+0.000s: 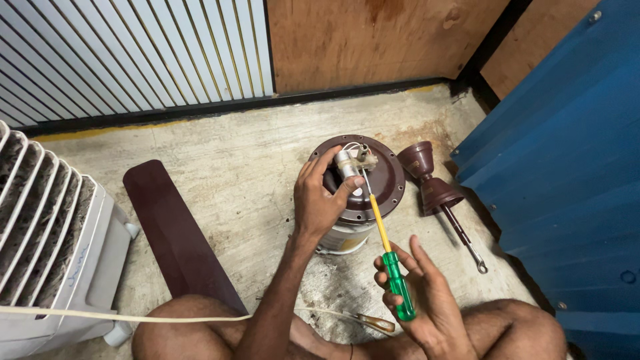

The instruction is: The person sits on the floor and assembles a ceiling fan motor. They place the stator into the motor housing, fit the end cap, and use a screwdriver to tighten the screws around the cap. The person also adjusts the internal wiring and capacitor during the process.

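While the left hand [319,203] pinches a capacitor [346,164] atop the fan motor [363,193], the right hand [417,293] grips a screwdriver [390,257]; blade [177,237] and downrod [443,200] already lie detached beside the motor; wires remain joined.

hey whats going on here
A person sits on a concrete floor working on a brown ceiling fan motor. The left hand grips a small silver cylinder with white wires at the motor's top. The right hand holds a screwdriver with a green handle and yellow shaft, its tip at the same spot. A brown fan blade lies to the left, the downrod with its cups to the right, and a wooden-handled tool near the knees.
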